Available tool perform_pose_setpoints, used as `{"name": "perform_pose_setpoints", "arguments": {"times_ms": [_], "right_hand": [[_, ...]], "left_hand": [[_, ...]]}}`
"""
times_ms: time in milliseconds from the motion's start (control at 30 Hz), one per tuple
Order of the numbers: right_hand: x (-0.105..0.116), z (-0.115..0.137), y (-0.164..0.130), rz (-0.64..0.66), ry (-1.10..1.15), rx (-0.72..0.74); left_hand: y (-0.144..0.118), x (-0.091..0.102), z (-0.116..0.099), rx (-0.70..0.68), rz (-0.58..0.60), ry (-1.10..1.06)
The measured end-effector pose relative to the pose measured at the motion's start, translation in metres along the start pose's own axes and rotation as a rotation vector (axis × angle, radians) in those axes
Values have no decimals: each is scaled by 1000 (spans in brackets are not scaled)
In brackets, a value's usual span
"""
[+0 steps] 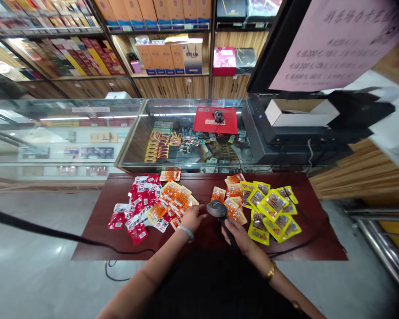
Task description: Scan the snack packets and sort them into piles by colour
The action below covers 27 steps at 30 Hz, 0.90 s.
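Note:
My right hand (238, 235) is wrapped round the handle of a black barcode scanner (217, 208), whose head points away from me over the middle of the table. My left hand (192, 218), with a pale bangle at the wrist, is at the right edge of a pile of orange snack packets (176, 195). Its fingers are apart, and I see nothing held in them. Red-and-white snack packets (142, 199) lie partly under that pile. Beyond the scanner are more orange packets (234, 190), beside a heap of yellow snack packets (273, 204).
All the packets lie on a dark red wooden table (101, 221). Behind it stands a glass counter (133, 133) with a red mouse pad (199, 119) and a mouse (218, 116). A black cash-register machine (269, 146) is at the right. A black cable (69, 239) crosses the left side.

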State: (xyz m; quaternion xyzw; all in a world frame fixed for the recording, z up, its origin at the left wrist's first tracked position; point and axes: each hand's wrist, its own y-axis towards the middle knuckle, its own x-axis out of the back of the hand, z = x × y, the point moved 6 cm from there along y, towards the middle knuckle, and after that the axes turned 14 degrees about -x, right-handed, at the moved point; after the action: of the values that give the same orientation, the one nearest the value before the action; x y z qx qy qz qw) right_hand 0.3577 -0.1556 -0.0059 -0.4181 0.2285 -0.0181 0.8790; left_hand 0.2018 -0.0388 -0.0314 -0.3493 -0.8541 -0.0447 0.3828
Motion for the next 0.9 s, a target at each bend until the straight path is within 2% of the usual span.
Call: {"name": "perform_pose_setpoints", "arguments": {"times_ms": [100, 200, 300, 367, 433, 533, 633, 733, 900], "right_hand": [[-4, 2, -1, 5, -23, -1], [-10, 0, 0, 30, -76, -11], [-14, -3, 2, 48, -101, -20], [-14, -6, 4, 51, -108, -26], [-12, -8, 5, 44, -110, -32], [-7, -10, 5, 11, -100, -22], [-4, -12, 2, -6, -115, -10], [-3, -12, 1, 3, -135, -4], [-5, -12, 2, 55, -136, 19]], "left_hand": [[-16, 15, 19, 50, 7, 404], [-28, 3, 31, -6, 138, 540], [-28, -18, 27, -91, 212, 508], [-23, -23, 19, -123, 199, 467], [-16, -15, 11, -99, 118, 475], [-9, 6, 8, 32, 35, 535], [-2, 15, 11, 140, 113, 535], [1, 17, 16, 192, 189, 497], [-1, 15, 20, 212, 215, 444]]}}
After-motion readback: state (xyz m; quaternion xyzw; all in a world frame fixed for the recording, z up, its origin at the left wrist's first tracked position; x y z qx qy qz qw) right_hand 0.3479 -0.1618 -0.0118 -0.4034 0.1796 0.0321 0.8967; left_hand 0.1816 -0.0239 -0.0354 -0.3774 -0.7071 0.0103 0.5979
